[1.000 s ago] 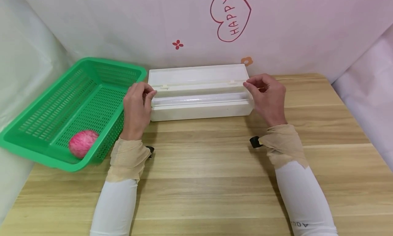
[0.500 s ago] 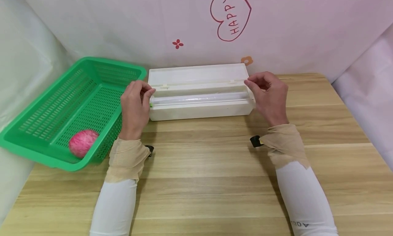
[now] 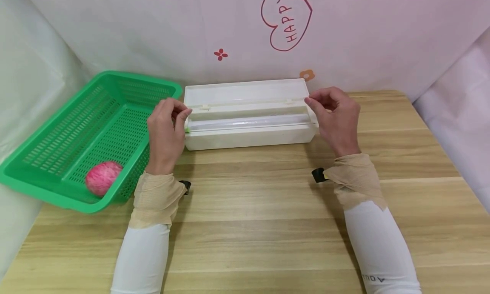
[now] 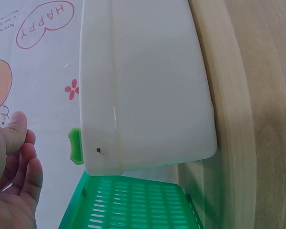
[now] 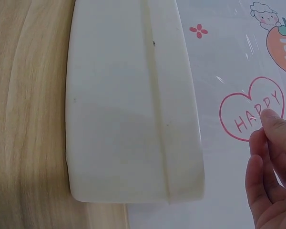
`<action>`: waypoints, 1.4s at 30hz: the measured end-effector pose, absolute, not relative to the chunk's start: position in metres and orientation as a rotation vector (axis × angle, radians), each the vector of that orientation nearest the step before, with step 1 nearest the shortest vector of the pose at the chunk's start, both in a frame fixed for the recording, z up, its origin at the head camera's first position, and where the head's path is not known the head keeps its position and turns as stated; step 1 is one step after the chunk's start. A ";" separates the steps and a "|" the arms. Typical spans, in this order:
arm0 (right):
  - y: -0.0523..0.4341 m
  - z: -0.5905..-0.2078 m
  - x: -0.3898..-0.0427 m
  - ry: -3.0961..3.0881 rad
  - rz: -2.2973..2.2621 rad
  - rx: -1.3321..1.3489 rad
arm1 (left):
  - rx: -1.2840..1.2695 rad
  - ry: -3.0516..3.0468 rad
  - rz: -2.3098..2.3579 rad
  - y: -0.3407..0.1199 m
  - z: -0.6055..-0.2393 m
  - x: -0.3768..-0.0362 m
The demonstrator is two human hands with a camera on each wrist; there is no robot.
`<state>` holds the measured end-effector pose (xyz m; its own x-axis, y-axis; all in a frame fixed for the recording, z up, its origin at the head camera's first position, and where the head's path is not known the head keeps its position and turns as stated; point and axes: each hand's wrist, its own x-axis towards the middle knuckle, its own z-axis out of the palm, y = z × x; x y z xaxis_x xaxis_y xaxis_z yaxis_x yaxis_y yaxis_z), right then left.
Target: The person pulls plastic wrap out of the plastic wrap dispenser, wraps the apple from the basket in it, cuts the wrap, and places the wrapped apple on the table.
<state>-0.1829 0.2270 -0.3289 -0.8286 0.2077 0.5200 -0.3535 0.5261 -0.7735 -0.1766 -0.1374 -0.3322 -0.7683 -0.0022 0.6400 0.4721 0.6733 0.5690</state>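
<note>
A long white box (image 3: pixel 249 137) lies with its lid (image 3: pixel 245 92) folded back, a clear film roll (image 3: pixel 249 123) showing inside. My left hand (image 3: pixel 179 112) hovers at the box's left end, by a small green tab (image 4: pixel 75 145). In the left wrist view a gap separates the relaxed fingers (image 4: pixel 19 167) from the box (image 4: pixel 143 95). My right hand (image 3: pixel 317 101) hovers at the right end, near the lid's corner. Its fingers (image 5: pixel 269 176) are loosely curled, holding nothing, apart from the box (image 5: pixel 124 109).
A green slotted basket (image 3: pixel 138 75) sits tilted at the left, close to my left hand, with a pink ball (image 3: pixel 102 178) in its near corner. The wooden table (image 3: pixel 260 209) stretches toward me. A decorated wall sheet stands right behind the box.
My left hand has drawn back a little to the left, off the box's end. My right hand has shifted slightly right and up. The box stays put.
</note>
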 end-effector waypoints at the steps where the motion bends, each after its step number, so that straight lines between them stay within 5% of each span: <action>1: 0.227 -0.328 -0.183 -2.198 1.292 0.118 | -0.361 -2.267 -1.005 -0.138 -0.332 -0.176; 42: 0.222 -0.313 -0.178 -2.097 1.384 0.115 | -0.350 -2.213 -0.995 -0.138 -0.315 -0.171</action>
<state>-0.1785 0.2218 -0.3129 -0.8062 0.2535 0.5345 -0.3920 0.4477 -0.8036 -0.1708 -0.1385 -0.3154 -0.7349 -0.0303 0.6775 0.4869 0.6718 0.5582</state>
